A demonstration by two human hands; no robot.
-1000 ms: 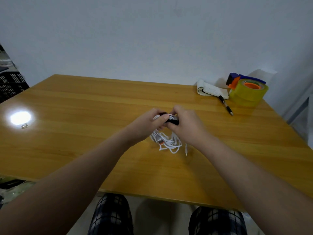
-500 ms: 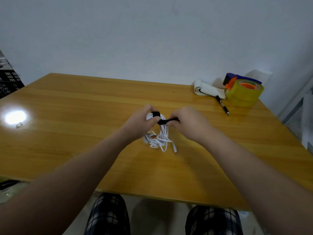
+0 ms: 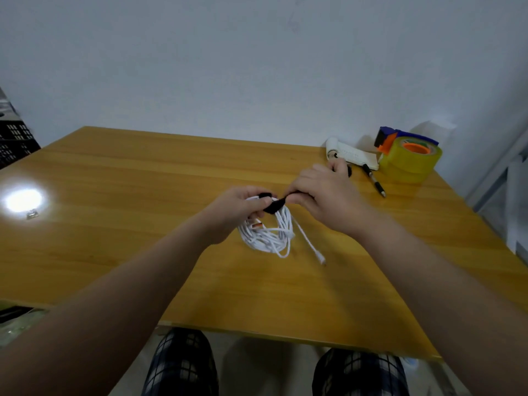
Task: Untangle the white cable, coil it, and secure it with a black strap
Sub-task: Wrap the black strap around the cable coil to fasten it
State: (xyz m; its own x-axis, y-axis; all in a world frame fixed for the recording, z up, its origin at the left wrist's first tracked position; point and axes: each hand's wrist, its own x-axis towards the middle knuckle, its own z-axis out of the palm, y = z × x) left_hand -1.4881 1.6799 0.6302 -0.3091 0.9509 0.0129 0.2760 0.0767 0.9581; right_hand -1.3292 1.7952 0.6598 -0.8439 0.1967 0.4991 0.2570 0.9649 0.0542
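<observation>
The white cable (image 3: 270, 234) hangs as a coil of several loops just above the wooden table (image 3: 143, 252), and one loose end with a plug trails down to the right. A black strap (image 3: 274, 205) wraps the top of the coil. My left hand (image 3: 235, 208) grips the coil's top at the strap. My right hand (image 3: 323, 195) pinches the strap's free end and holds it stretched to the right.
At the table's far right corner stand a yellow tape roll in a blue and orange dispenser (image 3: 407, 157), a white rolled item (image 3: 350, 154) and a black pen (image 3: 374, 180). A small metal clip (image 3: 32, 214) lies at the left near a light glare.
The hands have drawn apart and the strap's free end is pulled out further to the right. The coil has spread into wider loops and one plug end has dropped loose.
</observation>
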